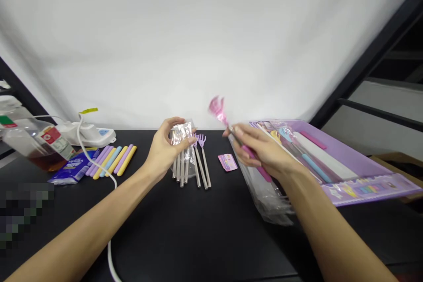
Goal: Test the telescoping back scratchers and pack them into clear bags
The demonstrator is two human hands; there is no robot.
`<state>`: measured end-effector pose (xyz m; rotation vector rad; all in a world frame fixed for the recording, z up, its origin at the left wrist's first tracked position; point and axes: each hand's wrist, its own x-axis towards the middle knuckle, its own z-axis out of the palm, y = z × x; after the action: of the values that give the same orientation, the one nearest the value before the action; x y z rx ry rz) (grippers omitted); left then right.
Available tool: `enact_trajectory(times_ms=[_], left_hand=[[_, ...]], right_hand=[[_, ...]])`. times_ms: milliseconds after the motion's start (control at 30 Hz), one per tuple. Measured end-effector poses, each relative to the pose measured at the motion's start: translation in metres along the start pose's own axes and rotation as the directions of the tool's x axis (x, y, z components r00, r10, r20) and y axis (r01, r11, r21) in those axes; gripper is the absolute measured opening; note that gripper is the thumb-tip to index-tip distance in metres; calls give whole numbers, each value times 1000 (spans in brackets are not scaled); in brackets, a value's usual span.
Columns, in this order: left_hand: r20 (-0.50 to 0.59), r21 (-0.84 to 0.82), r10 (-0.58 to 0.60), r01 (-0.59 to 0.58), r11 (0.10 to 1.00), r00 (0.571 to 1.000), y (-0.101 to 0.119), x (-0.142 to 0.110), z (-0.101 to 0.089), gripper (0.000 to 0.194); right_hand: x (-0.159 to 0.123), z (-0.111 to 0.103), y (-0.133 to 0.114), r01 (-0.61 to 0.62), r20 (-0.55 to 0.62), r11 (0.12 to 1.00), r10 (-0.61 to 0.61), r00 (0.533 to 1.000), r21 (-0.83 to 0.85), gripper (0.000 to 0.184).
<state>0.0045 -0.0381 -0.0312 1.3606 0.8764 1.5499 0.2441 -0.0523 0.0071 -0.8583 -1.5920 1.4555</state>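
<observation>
In my right hand [253,143] is a pink back scratcher [218,108], tilted with its claw head up and its pink handle running down past my palm. The claw end is blurred. My left hand [170,143] pinches a crumpled clear plastic wrapper [187,165] between thumb and fingers. Under and beside that wrapper lie several metal rods [203,167], some with purple claw heads. A small pink card [228,162] sits between my hands.
Several purple, yellow and blue handles [114,161] lie at left beside a blue packet [74,167], a power strip [95,134] and a bottle [42,145]. A white cable [110,233] crosses there. At right, a purple box [346,154] holds wrapped scratchers; clear plastic wrappers [267,202] lie beside it.
</observation>
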Motion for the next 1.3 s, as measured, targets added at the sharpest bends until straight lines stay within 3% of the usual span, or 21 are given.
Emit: enact_trajectory(times_ms=[100,200,333,433,567,733,967,1167,1300], left_hand=[[-81,-42,3,-6,999,997,-6,5,-8,60],[-97,-58,-28,22,998,995,-8,5,-9,57],[-92,-15,-31,30,999,995,-4,3,-5,33],[-44,35,5,-4,999,999,-1,2,-4,30],[77,4,-6,5,1000,997,0,1,-7,52],[15,21,-35,35,999,999,-8,1,-11,81],[-9,56,-24,24,998,1000,-10,1,-8,82],[-54,74,-26,30,997,998,-6,-2,-6,80],[-75,74,-21,27,997,997,-9,-3,-5,76]], right_hand=[[-10,-9,-4,-143,264,906,263,928,-399,30],[-12,-10,-4,-135,303,820,351,886,-556,29],[-9,-7,0,-153,271,858,317,909,-490,26],[-5,-6,4,-159,249,874,298,922,-459,30],[-3,-8,6,-182,173,875,285,943,-448,37],[-2,-15,12,-165,158,848,278,948,-504,36],[1,-18,15,-101,100,827,186,977,-553,34],[4,-17,18,-17,-2,740,21,1000,-673,26],[5,-9,19,-60,21,810,88,996,-583,29]])
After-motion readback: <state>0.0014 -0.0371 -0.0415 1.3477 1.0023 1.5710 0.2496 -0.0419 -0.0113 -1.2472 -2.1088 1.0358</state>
